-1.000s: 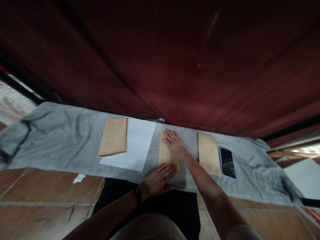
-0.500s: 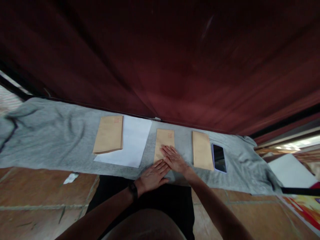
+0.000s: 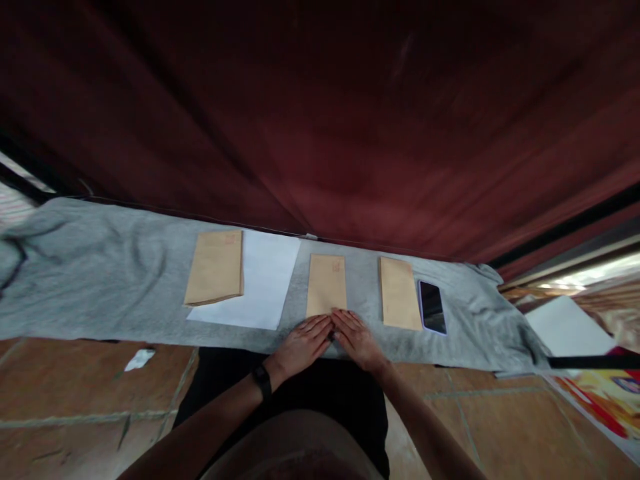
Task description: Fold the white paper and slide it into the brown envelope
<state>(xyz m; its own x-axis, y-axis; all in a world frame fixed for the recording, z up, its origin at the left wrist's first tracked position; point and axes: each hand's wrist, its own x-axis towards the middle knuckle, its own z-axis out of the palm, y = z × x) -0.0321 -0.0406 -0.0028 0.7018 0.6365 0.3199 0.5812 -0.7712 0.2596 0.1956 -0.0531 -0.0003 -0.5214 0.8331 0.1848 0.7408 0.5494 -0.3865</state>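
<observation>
A brown envelope (image 3: 327, 284) lies flat on the grey cloth (image 3: 100, 280) in front of me. My left hand (image 3: 300, 345) and my right hand (image 3: 356, 338) rest side by side on its near end, fingers stretched out flat, fingertips almost touching. A black band sits on my left wrist. Neither hand grips anything.
A second brown envelope (image 3: 399, 301) lies to the right, with a dark phone (image 3: 432, 307) beside it. To the left, a stack of brown envelopes (image 3: 215, 267) overlaps a white sheet (image 3: 260, 280). A dark red curtain (image 3: 320, 120) hangs behind. The floor is brown tile (image 3: 75, 400).
My right hand slid from the far end of the middle envelope down to its near end, beside my left hand. The camera shifted a little.
</observation>
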